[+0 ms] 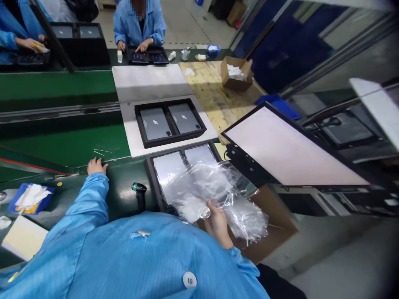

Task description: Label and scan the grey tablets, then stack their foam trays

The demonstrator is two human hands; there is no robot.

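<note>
My right hand (217, 222) is closed on a bunch of clear plastic bags (215, 182), which hang over the near black tray (152, 176). Two flat silver tablets lie in that tray, a left one (168, 166) and a right one (201, 154), both partly covered by the plastic. My left hand (97, 166) rests on the dark green table edge, fingers spread, holding nothing. Between my arms lies a black and green barcode scanner (139, 193). Beyond, a second black tray (173, 139) on a white board holds two grey tablets (154, 123).
A monitor (293, 149) leans in at right above an open cardboard box (277, 224). A blue bin (31, 199) with scraps and a cream pad (25, 236) lie left. Across the line, two co-workers in blue smocks (140, 20) handle trays. A small carton (237, 74) stands behind.
</note>
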